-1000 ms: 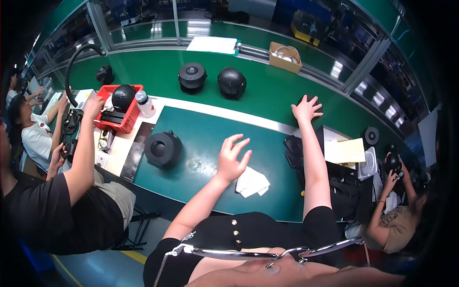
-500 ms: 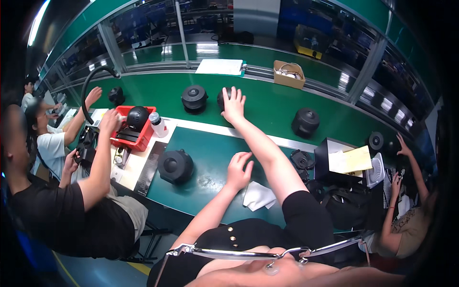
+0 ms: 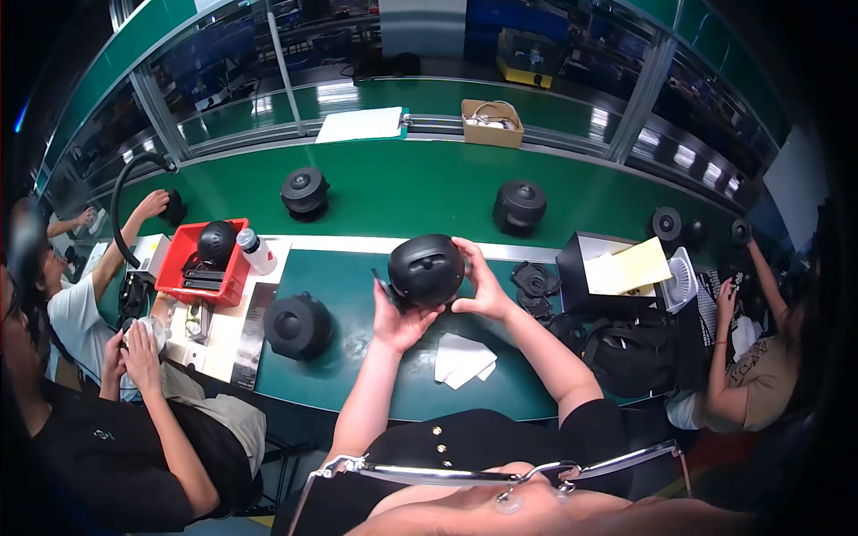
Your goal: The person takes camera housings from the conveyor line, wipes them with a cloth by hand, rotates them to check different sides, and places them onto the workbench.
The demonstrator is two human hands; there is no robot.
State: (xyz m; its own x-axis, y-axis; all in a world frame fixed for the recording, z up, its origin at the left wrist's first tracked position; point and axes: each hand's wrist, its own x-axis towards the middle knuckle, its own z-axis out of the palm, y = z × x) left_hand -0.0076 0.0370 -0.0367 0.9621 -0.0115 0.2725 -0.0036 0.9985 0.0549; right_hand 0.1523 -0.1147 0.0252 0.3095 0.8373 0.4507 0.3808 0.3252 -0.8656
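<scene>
Between my two hands is a black ball-shaped housing (image 3: pixel 426 268) with an oval recess in its face, raised above the green work table (image 3: pixel 357 380). My left hand (image 3: pixel 399 323) cups it from below and from the left, where a thin dark piece sticks out beside the fingers. At its right side, my right hand (image 3: pixel 483 290) curves round with fingers on the upper edge and thumb below. A similar black unit (image 3: pixel 298 326) stands on the table to the left. Under my hands lies a folded white cloth (image 3: pixel 465 359).
Beyond the table runs a green conveyor belt (image 3: pixel 393 192) carrying black units (image 3: pixel 520 205). A red bin (image 3: pixel 234 284) and a bottle (image 3: pixel 256 253) are at left. A black box (image 3: pixel 579 268) and a black bag (image 3: pixel 630 357) are at right. Co-workers sit on both sides.
My right hand has brought the black housing from the belt toward me, over the table. My left hand has risen to hold it too. The view has shifted slightly right.
</scene>
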